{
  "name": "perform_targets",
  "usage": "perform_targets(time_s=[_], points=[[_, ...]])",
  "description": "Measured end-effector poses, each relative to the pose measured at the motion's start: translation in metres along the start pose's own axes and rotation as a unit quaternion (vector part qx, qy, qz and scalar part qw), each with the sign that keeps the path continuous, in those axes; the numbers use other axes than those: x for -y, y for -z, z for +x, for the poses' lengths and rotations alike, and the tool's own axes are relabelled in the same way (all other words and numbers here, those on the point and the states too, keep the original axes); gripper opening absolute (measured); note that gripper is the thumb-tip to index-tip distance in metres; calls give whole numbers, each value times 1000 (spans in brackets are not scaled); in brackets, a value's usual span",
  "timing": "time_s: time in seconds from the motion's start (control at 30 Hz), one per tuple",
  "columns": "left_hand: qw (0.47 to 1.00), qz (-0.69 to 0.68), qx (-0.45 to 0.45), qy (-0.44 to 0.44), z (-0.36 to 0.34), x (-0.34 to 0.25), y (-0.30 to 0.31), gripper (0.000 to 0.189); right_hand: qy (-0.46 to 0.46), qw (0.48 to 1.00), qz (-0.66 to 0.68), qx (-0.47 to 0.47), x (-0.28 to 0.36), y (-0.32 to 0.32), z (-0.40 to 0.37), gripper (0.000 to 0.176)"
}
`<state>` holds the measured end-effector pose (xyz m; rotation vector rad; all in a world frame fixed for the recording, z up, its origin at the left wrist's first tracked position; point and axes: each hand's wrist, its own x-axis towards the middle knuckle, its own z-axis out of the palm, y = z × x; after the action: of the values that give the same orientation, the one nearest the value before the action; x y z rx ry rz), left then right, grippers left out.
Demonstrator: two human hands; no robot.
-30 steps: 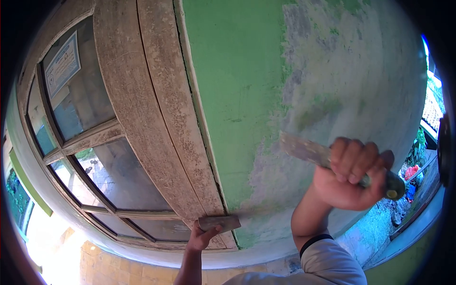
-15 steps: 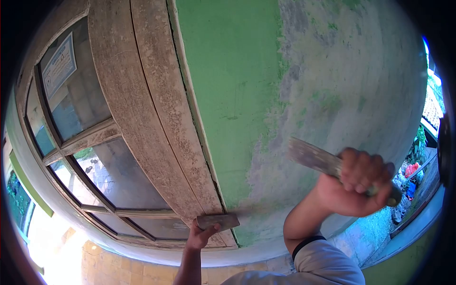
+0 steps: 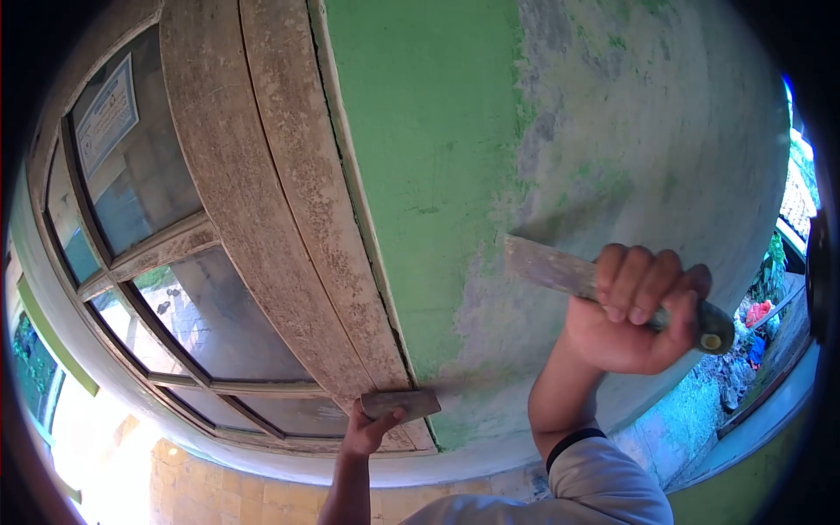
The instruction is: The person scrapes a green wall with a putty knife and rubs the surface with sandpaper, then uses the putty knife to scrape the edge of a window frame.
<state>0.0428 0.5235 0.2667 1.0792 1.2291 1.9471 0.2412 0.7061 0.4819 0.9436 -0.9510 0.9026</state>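
At three o'clock the right hand (image 3: 632, 313) grips a scraper (image 3: 547, 265), fingers closed round its handle, blade on the green wall (image 3: 420, 131). At six o'clock the left hand (image 3: 366, 433) pinches a small trowel (image 3: 401, 404) beside the window frame (image 3: 262, 192).

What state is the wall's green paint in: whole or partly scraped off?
Partly scraped off: bare grey patches show around the scraper in the right hand.

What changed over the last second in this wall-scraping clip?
The right hand dipped down and right with the scraper, then swept it back up and left across the wall, grip unchanged. The left hand kept its small flat tool at the lower corner of the window frame.
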Motion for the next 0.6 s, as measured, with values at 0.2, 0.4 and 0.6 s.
perform_targets(time_s=[0.2, 0.4, 0.6], points=[[1000, 16, -3, -3, -1, 3, 2, 20, 14, 1000, 21, 10, 7, 1, 2, 15], [1000, 11, -6, -6, 1, 3, 3, 21, -4, 999, 37, -27, 18, -5, 7, 20], [1000, 1, -9, 13, -1, 0, -1, 20, -34, 999, 32, -17, -2, -9, -3, 18]])
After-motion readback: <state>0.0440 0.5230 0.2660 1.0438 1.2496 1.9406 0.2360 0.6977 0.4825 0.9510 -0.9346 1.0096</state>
